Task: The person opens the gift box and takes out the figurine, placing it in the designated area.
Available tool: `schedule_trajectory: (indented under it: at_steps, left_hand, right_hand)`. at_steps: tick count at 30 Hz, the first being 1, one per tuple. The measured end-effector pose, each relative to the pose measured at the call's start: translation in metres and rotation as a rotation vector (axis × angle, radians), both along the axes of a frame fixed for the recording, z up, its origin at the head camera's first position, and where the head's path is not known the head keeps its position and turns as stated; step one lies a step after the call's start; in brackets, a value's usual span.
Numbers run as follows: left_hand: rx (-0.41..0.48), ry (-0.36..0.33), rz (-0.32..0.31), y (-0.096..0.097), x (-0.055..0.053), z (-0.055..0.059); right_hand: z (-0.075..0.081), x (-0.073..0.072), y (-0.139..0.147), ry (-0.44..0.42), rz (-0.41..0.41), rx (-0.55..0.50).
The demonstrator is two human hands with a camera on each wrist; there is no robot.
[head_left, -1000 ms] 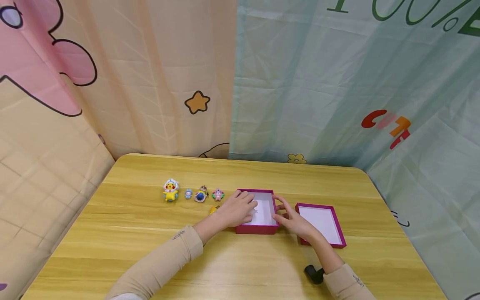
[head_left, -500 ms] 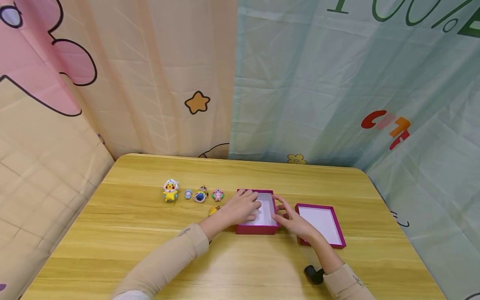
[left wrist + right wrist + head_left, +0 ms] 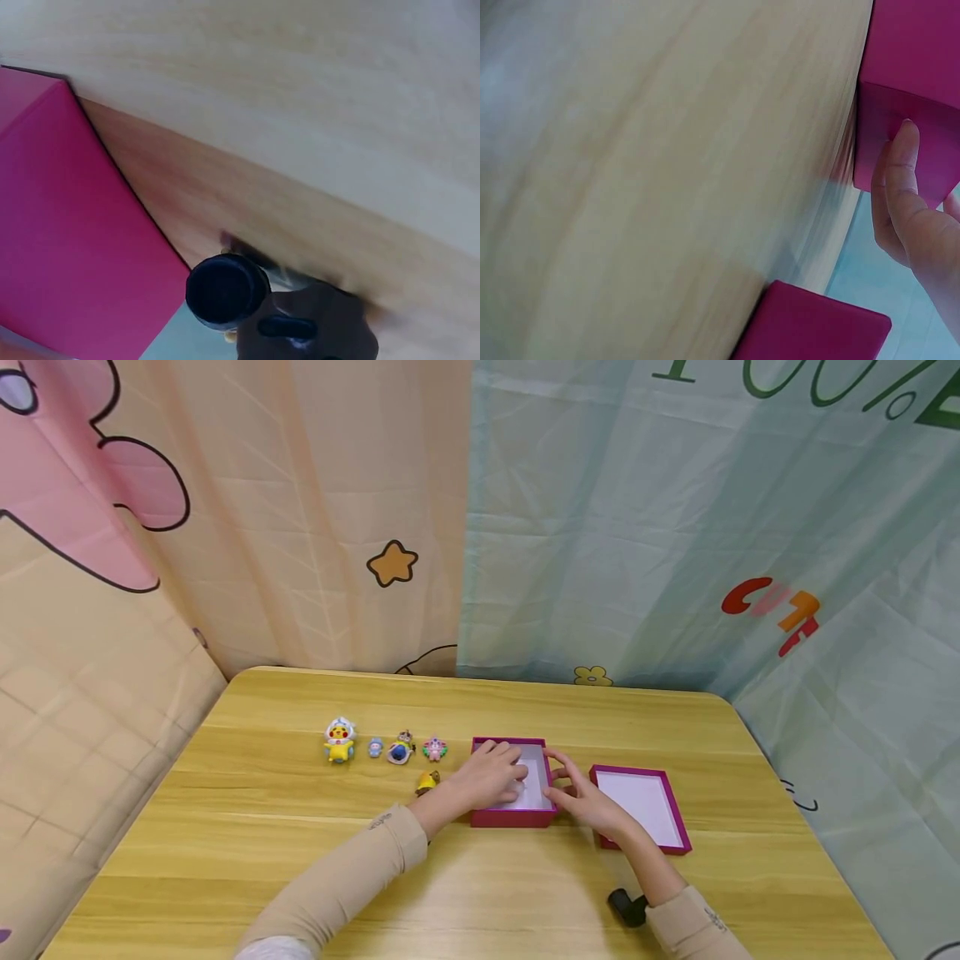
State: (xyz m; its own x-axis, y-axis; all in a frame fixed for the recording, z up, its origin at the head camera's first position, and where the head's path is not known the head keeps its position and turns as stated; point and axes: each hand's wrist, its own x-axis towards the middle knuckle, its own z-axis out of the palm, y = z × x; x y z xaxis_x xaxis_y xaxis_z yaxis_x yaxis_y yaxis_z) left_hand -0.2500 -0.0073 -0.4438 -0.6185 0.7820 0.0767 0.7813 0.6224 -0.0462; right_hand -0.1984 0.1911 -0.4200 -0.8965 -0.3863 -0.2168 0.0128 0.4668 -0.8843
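A magenta box (image 3: 513, 819) with a white inside stands on the table, its top uncovered. My left hand (image 3: 489, 777) reaches over its left wall, fingers bent down into it; whatever is under them is hidden. At the right wall, my right hand (image 3: 588, 802) touches the box with thumb and fingers spread along the side. In the right wrist view, a nearly straight finger (image 3: 905, 154) presses on the outer wall. A small yellow and dark toy figure (image 3: 427, 782) sits left of the box by my left wrist; the left wrist view shows a dark figure (image 3: 307, 322) beside the box.
The box lid (image 3: 641, 807) lies upturned to the right. Toward the back left stand a yellow figure with a white hood (image 3: 340, 741), a small blue figure (image 3: 375, 747), a blue and white figure (image 3: 401, 748) and a pink figure (image 3: 434, 749). A black object (image 3: 627, 908) lies by my right forearm.
My left hand has shifted a little rightward and deeper over the box, uncovering more of the yellow and dark toy figure. My right hand and the box stay in place.
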Motion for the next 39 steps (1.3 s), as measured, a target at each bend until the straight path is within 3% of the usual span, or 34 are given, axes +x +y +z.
schedule_trajectory:
  at_steps: [23,33,39]
  left_hand:
    - [-0.083,0.084,0.077,0.001,0.001,-0.001]
    - [-0.157,0.076,0.136,0.002,0.002,0.000]
    - [-0.188,0.043,0.150,0.003,0.002,-0.001]
  right_hand:
    - [0.001,0.001,0.000,0.005,0.003,-0.003]
    - [-0.028,-0.010,0.009,0.012,-0.006,-0.023]
    - [-0.033,-0.012,0.011,0.014,0.001,-0.029]
